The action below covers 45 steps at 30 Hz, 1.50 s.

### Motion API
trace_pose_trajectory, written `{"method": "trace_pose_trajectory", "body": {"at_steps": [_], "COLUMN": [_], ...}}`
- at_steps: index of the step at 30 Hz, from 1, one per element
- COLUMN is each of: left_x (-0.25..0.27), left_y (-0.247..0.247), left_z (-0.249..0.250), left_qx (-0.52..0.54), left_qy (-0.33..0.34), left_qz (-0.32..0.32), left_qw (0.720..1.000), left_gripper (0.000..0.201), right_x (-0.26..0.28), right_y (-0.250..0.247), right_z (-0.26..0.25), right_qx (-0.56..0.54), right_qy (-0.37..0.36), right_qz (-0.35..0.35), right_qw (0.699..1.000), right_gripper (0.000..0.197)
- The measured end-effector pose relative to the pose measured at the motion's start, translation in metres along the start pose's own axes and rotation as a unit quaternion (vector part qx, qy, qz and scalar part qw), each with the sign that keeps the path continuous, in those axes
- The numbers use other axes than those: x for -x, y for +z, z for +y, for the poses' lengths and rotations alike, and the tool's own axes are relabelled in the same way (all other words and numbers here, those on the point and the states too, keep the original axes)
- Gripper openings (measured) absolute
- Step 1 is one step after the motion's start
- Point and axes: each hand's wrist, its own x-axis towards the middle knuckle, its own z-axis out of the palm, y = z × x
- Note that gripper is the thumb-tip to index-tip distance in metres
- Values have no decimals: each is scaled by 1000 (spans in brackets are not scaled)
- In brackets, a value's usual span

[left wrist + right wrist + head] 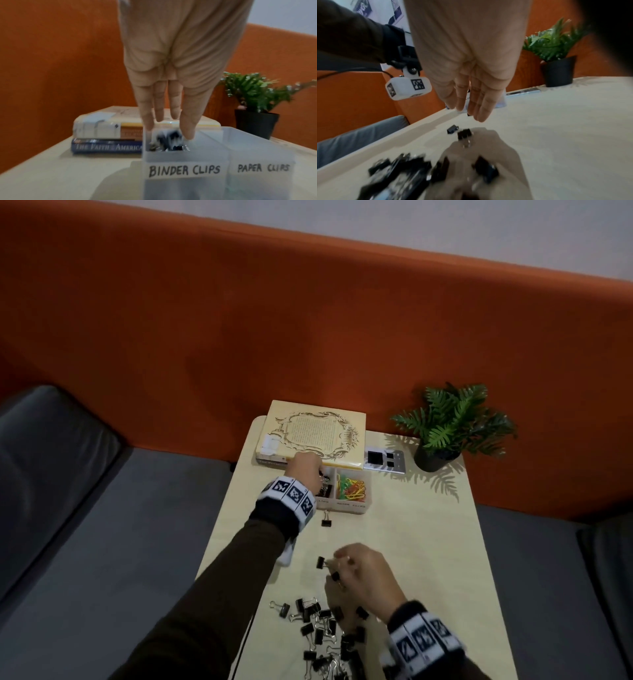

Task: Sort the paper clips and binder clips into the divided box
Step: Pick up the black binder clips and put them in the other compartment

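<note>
With the box [342, 507] under the straight-fingered left hand [306, 470] and the pile of binder clips [322, 631] just below the empty, loose-fingered right hand [363, 571], a blurred clip [169, 136] may bounce over the divider.

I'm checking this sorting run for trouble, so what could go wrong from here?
1. The left hand hangs with straight fingers over the translucent divided box's binder-clip side; falling black binder clips may bounce into the coloured paper clips.
2. The right hand reaches past the loose binder-clip pile at the table's near edge, so it might knock some off.
</note>
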Motion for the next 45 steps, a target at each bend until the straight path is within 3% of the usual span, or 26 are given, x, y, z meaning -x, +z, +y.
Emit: {"method": "trace_pose_trajectory", "body": {"at_steps": [4,6,8,11,14,17,19,21,23,25,30,33,37,42,45], "left_x": [9,22,35,44,51,73,95,121,150,170,171,166,160,154,151], "left_y": [20,41,61,78,78,71,70,72,74,80,101,107,106,99,96], "left_z": [10,10,4,-11,-24,-38,-53,-62,-66,-64,-59,-55,-51,-50,-52], "left_qx": [-94,-113,-144,-207,-249,-201,-133,-68,-18,-16,23,44,69,70,68], "left_qy": [52,85,135,183,188,158,132,95,54,48,35,27,14,-1,-8], "left_qz": [-4,-59,-117,-147,-159,-156,-151,-174,-213,-212,-140,-111,-104,-105,-104], "left_qw": [994,988,973,950,937,954,971,978,975,976,989,992,992,992,992], "left_gripper": [27,24,23,24,31,25,22,43,79,93,55,35,29,28,29], "right_x": [28,35,35,24,12,9,15,25,32,34,31,27,19,12,14], "right_y": [16,23,28,33,31,26,21,18,18,22,38,39,36,33,28], "right_z": [24,32,35,26,16,18,25,32,35,33,16,13,9,12,16], "right_qx": [21,43,60,105,169,202,158,93,69,83,106,115,116,104,86], "right_qy": [-18,-31,-49,-93,-122,-121,-102,-75,-57,-57,-71,-49,-14,-8,-21], "right_qz": [-13,-9,-7,-26,-67,-101,-110,-139,-174,-176,-141,-142,-153,-157,-140], "right_qw": [1000,999,997,990,976,967,976,983,981,979,982,982,981,982,986], "right_gripper": [20,22,33,51,61,63,52,50,68,74,52,49,50,26,24]}}
